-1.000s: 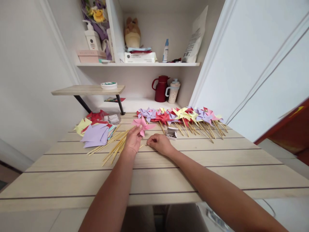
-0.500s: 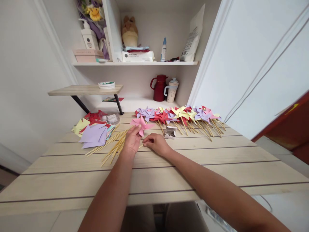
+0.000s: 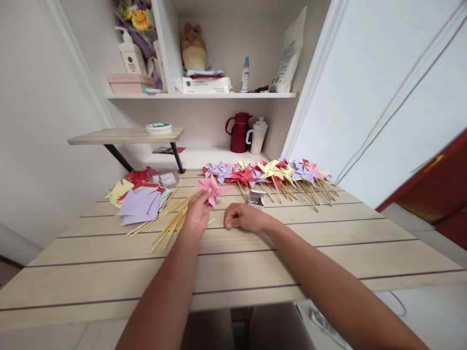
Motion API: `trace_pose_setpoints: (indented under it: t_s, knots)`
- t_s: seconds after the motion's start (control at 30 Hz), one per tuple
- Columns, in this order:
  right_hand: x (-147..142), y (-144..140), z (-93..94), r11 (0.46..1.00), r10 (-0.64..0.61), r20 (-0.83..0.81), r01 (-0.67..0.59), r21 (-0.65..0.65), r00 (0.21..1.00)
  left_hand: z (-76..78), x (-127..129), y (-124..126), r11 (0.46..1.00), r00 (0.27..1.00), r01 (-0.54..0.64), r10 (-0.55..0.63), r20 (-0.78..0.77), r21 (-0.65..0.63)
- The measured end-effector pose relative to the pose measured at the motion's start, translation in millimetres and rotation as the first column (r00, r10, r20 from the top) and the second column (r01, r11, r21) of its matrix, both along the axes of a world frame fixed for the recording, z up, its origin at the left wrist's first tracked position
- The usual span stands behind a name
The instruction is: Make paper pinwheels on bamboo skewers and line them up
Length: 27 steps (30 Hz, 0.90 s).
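A pink paper pinwheel (image 3: 210, 188) is pinched in my left hand (image 3: 197, 211), its blades spread above the fingers. The light tip of a stick (image 3: 211, 221) shows just right of that wrist. My right hand (image 3: 241, 217) rests low over the table with its fingers curled together; something tiny and dark may be at the fingertips, too small to name. Just behind it stands a small open box (image 3: 256, 199) with metal bits inside. Loose wooden sticks (image 3: 170, 221) lie fanned out to the left of and under my left hand.
Finished pinwheels on sticks (image 3: 273, 172) line the back of the table. Lilac paper sheets (image 3: 140, 206), red and yellow pieces and a clear plastic box (image 3: 168, 180) lie left. A raised wooden stand (image 3: 124, 136) overhangs there. A red jug (image 3: 240, 133) and a cup (image 3: 257, 138) stand behind.
My right hand has moved right and slightly toward me, away from the stick tip and the left hand. My left hand keeps holding the pink pinwheel in about the same place.
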State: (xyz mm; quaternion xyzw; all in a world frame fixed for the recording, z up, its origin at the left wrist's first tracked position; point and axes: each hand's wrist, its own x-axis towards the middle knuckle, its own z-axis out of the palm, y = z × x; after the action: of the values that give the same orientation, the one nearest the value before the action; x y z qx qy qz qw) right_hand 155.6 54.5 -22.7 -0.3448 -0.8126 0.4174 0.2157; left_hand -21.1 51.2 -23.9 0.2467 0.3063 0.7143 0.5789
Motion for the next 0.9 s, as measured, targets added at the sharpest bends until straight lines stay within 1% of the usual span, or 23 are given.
trace_pose_setpoints:
  t_s: [0.07, 0.13, 0.57, 0.9]
  knots:
    - [7, 0, 3.6, 0.999, 0.048, 0.009, -0.048, -0.005, 0.999, -0.6, 0, 0, 1.000, 1.000, 0.008, -0.008, -0.007, 0.002]
    - [10, -1, 5.5, 0.998, 0.057, 0.013, -0.057, -0.006, 0.998, -1.1, 0, 0, 1.000, 1.000, 0.019, -0.018, -0.016, 0.005]
    - [1, -5, 6.9, 0.999, -0.008, -0.022, 0.007, -0.033, 1.000, -1.4, 1, 0, 0.998, 0.995, 0.069, -0.068, -0.068, 0.009]
    - [12, -8, -6.0, 0.997, -0.063, -0.096, 0.060, -0.039, 0.993, 0.0, 1, -5, 0.997, 0.990, 0.082, -0.080, -0.115, 0.010]
